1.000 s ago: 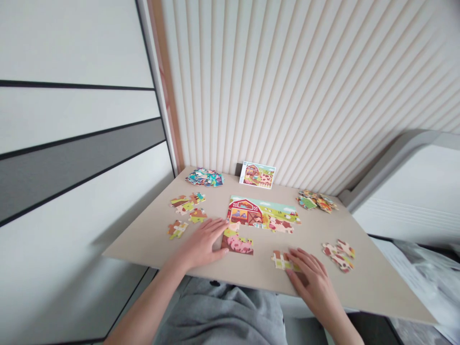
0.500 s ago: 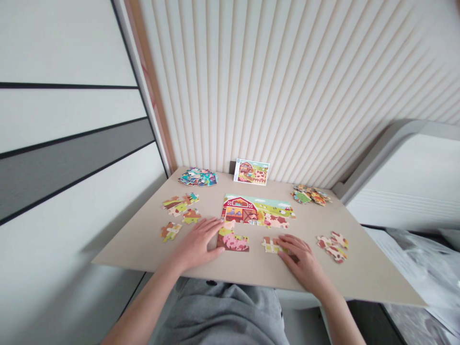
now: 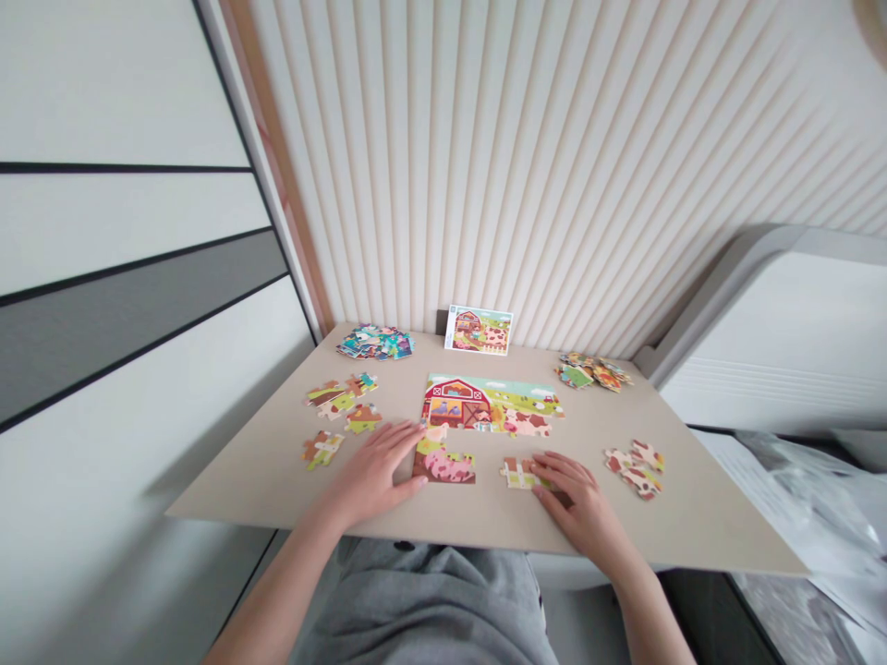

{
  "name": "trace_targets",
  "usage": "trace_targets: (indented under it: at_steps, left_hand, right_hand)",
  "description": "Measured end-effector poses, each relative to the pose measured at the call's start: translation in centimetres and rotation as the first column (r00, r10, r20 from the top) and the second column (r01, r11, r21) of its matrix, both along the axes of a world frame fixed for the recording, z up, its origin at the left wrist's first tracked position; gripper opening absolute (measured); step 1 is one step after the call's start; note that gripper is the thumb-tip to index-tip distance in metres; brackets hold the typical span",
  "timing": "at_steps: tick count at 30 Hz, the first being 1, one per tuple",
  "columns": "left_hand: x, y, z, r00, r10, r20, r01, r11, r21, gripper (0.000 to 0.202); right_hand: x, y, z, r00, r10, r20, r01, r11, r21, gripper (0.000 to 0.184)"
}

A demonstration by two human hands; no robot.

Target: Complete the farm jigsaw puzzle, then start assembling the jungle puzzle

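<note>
On a beige board table (image 3: pixel 693 522) lies a partly joined farm jigsaw puzzle (image 3: pixel 489 406) with a red barn and spotted cows. Just below it sits a joined section with a pink pig (image 3: pixel 443 465). My left hand (image 3: pixel 370 476) lies flat against that section's left edge, holding nothing. My right hand (image 3: pixel 572 494) rests with its fingers at the end of a small joined piece group (image 3: pixel 519 474). A picture card of the farm scene (image 3: pixel 478 330) stands at the back. Loose pieces lie in a bluish pile (image 3: pixel 375 343), an orange-green pile (image 3: pixel 592 372), and small groups (image 3: pixel 339 397) (image 3: pixel 634 469).
A ribbed white panel (image 3: pixel 485 166) rises behind the table, with a striped white and grey panel (image 3: pixel 117 277) to the left. Crumpled plastic sheeting (image 3: pixel 783 489) lies low at the right. My grey-clothed lap (image 3: pixel 416 600) is below the table's front edge.
The whole view has drifted slightly left and up. Both hands stay at the same pieces, and no piece has visibly shifted.
</note>
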State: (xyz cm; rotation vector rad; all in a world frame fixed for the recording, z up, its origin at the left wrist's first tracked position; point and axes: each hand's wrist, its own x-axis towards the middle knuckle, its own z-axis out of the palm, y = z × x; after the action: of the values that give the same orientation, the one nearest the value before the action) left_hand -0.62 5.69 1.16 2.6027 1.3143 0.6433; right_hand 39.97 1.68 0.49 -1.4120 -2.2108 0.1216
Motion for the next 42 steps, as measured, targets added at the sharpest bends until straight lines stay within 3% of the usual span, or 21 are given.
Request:
trace_targets:
  at_steps: [24,29,34,42]
  left_hand:
    - [0.4,-0.4,0.8,1.0,-0.006,-0.014,0.006,1.0,0.005,0.069]
    - [0.6,-0.9,1.1,1.0,0.021,-0.021,-0.02,0.999,0.044,0.064]
    - [0.9,-1.5,1.9,1.0,0.015,-0.005,-0.015,0.992,0.127,0.052]
    - [0.9,-1.7,2.3,0.999,-0.043,0.015,0.04,0.987,0.157,0.042]
  right_hand:
    - [-0.6,-0.6,0.8,1.0,-0.011,0.011,0.01,0.997,0.071,0.036]
    - [-2.2,-1.3,2.0,0.992,0.125,0.021,-0.127,0.982,0.138,0.03]
    - [-4.3,-1.9,2.8,0.957,0.278,0.081,-0.284,0.955,0.081,0.037]
    - [-4.4,-2.1,3.1,0.94,0.331,0.085,-0.334,0.942,0.024,0.043]
